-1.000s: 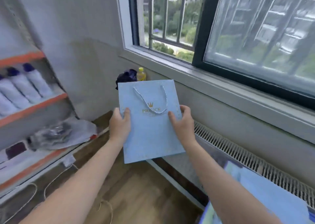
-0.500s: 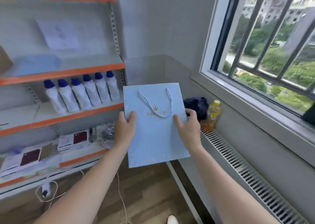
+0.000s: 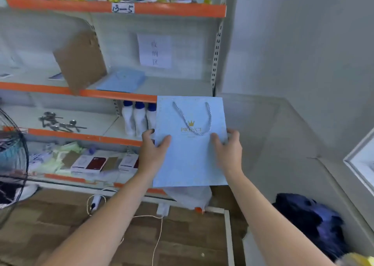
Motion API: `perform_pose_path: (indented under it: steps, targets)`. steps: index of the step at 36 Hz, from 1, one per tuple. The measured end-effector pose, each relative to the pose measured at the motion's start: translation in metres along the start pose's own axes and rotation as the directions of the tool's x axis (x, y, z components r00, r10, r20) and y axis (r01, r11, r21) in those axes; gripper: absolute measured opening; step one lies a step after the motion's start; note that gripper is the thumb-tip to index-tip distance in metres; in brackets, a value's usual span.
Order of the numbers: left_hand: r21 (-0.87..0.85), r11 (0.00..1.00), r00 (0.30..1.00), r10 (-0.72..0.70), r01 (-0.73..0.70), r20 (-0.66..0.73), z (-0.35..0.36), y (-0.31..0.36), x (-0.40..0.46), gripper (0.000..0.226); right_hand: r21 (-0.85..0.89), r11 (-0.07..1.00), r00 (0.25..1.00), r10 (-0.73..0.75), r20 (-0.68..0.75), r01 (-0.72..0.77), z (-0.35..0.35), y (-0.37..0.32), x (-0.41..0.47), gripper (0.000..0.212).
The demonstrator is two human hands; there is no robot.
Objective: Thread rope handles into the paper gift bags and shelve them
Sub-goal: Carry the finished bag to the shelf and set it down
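Orange-edged shelving point(image 3: 113, 95) stands behind, its lower right partly hidden by a pale blue gift bag point(image 3: 190, 154) held upright before it. Left hand point(image 3: 152, 154) and right hand point(image 3: 229, 150) grasp its side edges, thumbs on the front. A rope handle point(image 3: 193, 122) droops over blurred gold lettering.

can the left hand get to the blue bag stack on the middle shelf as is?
Probably not yet. The left hand grips the gift bag together with the right hand. The path up to the stack of blue bags looks open; the leaning cardboard sheet stands beside it.
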State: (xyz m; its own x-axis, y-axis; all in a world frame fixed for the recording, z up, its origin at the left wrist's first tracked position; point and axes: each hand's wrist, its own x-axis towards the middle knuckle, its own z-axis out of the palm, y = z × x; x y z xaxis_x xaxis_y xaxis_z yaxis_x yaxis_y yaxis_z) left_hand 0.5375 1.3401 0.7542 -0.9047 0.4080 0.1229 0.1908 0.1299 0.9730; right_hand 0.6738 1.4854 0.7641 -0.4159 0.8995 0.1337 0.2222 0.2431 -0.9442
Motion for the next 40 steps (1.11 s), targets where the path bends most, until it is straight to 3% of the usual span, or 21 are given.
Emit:
perform_pose_path:
  steps: [13, 16, 21, 26, 34, 40]
  targets:
    - [0.049, 0.998, 0.987, -0.017, 0.025, -0.157, -0.006, -0.018, 0.132, 0.064, -0.004, 0.998, 0.993, -0.063, 0.103, 0.064, 0.116, -0.023, 0.139, 0.045]
    - [0.142, 0.990, 0.985, 0.020, 0.005, -0.173, -0.014, -0.022, 0.174, 0.051, 0.005, 0.997, 0.988, -0.073, 0.133, 0.073, 0.152, -0.030, 0.170, 0.043]
    - [0.365, 0.931, 0.990, 0.051, 0.001, -0.132, -0.038, -0.042, 0.264, 0.059, -0.036, 0.995, 0.978, -0.083, 0.191, 0.091, 0.212, -0.047, 0.220, 0.047]
    - [0.449, 0.894, 0.982, 0.097, -0.013, -0.165, -0.056, -0.024, 0.327, 0.060, -0.058, 0.990, 0.964, -0.108, 0.244, 0.126, 0.267, -0.070, 0.262, 0.047]
    - [0.503, 0.859, 0.980, 0.005, 0.098, -0.199, -0.088, -0.028, 0.419, 0.049, -0.187, 0.947, 0.895, -0.164, 0.415, 0.261, 0.349, -0.089, 0.321, 0.036]
    - [0.596, 0.788, 0.987, -0.102, 0.156, -0.124, -0.107, -0.042, 0.478, 0.074, -0.229, 0.914, 0.819, -0.163, 0.550, 0.335, 0.409, -0.099, 0.367, 0.043]
